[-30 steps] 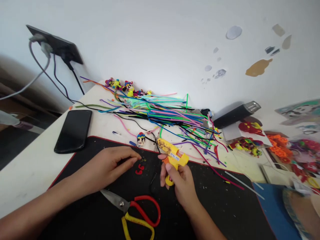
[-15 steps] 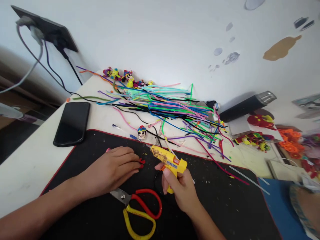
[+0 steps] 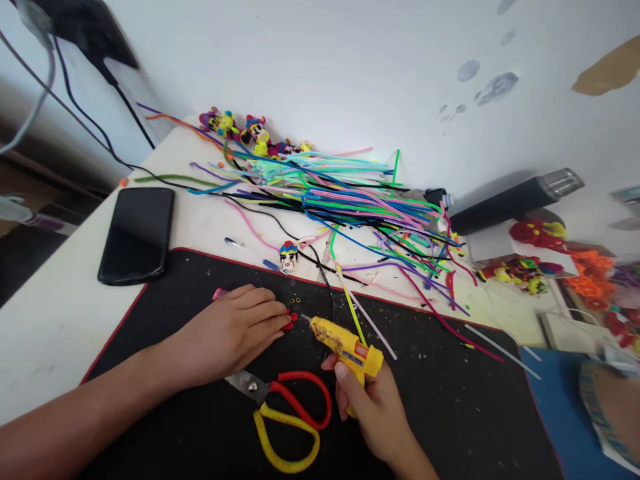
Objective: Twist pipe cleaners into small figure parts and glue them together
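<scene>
My right hand (image 3: 373,407) is wrapped round the handle of a yellow hot glue gun (image 3: 345,345). The gun's nozzle points left and comes close to a small red piece (image 3: 289,323) at my left fingertips. My left hand (image 3: 240,327) rests low over the black mat (image 3: 430,400), its fingers pressed together on that red piece; the thumb is hidden. Just below it lie scissors (image 3: 295,420) with one red and one yellow handle, their blade tips under the hand. Beyond the nozzle are tiny yellow rings (image 3: 295,301) and a small painted face figure (image 3: 289,256).
Pipe cleaners (image 3: 350,200) in many colours lie heaped along the wall. A black phone (image 3: 137,235) is at the left, with a cable (image 3: 175,188) running behind it. Small dolls (image 3: 255,133) sit at the back; a dark flask (image 3: 520,200) leans at the right.
The glue gun has come down, its nozzle now beside the red piece. White and yellow strips behind the gun are now uncovered. My left hand stays on the red piece; the camera view has shifted slightly.
</scene>
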Motion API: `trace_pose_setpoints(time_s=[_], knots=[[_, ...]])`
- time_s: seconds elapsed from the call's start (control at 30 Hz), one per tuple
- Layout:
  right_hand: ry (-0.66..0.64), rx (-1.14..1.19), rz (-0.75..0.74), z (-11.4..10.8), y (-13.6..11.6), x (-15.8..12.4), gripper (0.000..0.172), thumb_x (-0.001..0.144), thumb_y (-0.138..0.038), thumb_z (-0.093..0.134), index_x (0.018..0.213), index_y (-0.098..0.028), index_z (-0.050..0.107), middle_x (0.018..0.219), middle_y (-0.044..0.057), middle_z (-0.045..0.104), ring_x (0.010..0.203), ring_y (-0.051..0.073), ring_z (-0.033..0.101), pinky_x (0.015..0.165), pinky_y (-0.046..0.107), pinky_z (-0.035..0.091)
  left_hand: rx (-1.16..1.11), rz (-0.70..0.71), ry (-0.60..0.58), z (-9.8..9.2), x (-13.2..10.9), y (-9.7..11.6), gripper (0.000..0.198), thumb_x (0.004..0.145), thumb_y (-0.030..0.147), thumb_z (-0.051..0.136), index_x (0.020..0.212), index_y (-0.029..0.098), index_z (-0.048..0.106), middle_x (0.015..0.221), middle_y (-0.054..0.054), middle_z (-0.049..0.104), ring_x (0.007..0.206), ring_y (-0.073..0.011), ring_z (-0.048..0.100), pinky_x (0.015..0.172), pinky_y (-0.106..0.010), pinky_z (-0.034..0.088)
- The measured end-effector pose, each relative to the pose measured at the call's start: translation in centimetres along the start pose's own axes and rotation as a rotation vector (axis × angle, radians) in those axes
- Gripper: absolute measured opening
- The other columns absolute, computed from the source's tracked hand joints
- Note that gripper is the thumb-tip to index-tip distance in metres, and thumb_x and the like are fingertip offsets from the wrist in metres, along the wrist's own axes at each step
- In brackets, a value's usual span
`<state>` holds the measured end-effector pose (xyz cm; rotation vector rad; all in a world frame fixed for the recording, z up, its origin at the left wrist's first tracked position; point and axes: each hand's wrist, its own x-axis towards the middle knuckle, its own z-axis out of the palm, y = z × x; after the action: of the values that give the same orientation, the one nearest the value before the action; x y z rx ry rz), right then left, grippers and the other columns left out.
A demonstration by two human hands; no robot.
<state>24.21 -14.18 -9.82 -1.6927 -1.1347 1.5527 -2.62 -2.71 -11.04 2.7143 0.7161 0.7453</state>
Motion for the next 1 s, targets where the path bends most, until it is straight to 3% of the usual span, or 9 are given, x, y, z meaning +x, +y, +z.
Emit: trace_pose_setpoints(time_s=[0.37,0.57,1.0], knots=[[-0.043,-0.208,-0.062,0.2,-0.8,0.4,0.066,0.104,-0.073,0.050,0.083,-0.016,0.074,0.052,-0.001,0.055,0.046,0.014,0.050,0.046,0.024,0.039,-0.015,-0.025,-0.024,0.2,0.1,-0.1,0.023,0.110,0.018,0.056,0.116,0.017,0.078,0.112,-0.007,0.084,0.103,-0.0234,0.072,0.094,-0.037,0.052],[-0.038,-0.244,-0.115,0.4,-1.2,0.7,0.060,0.106,-0.067,0.049,0.083,-0.017,0.073,0.049,-0.002,0.053,0.046,0.014,0.048,0.044,0.024,0.038,-0.037,-0.039,-0.031,0.2,0.0,-0.1,0.021,0.108,0.017,0.059,0.119,0.017,0.077,0.115,-0.008,0.083,0.101,-0.0236,0.072,0.092,-0.038,0.052],[-0.020,-0.251,-0.085,0.5,-1.3,0.8,0.047,0.106,-0.058,0.056,0.081,-0.020,0.068,0.050,-0.002,0.054,0.045,0.015,0.049,0.043,0.025,0.036,-0.053,-0.046,-0.034,0.3,-0.1,-0.1,0.023,0.109,0.016,0.057,0.119,0.015,0.077,0.115,-0.009,0.083,0.104,-0.0252,0.070,0.094,-0.038,0.051]])
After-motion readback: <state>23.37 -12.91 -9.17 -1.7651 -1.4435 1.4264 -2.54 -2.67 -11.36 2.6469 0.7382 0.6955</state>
